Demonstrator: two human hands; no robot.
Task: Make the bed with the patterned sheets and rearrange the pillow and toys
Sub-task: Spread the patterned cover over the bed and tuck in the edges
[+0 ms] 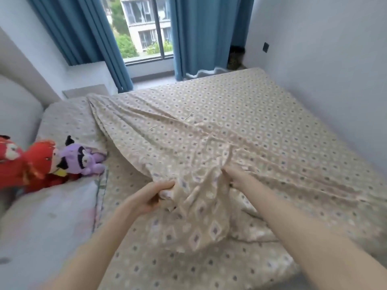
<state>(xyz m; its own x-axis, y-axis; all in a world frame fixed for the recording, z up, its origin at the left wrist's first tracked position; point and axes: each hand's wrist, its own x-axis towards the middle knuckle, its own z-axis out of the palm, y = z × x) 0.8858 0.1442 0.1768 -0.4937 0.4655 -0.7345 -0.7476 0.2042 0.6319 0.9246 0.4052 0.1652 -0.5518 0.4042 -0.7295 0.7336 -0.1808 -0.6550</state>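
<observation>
Currently, left hand [150,197]: clamped on bunched patterned sheet [209,130], lower centre.
Right hand [235,176]: gripping same sheet fold.
Toys [52,162]: left edge.

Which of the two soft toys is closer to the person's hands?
The purple toy. It lies beside the red toy, on the side nearer the left hand, which grips the sheet.

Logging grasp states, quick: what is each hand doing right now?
Left hand: closed, gripping a bunched fold of the patterned sheet.
Right hand: closed, gripping the same sheet, fingertips hidden in the fabric.
</observation>
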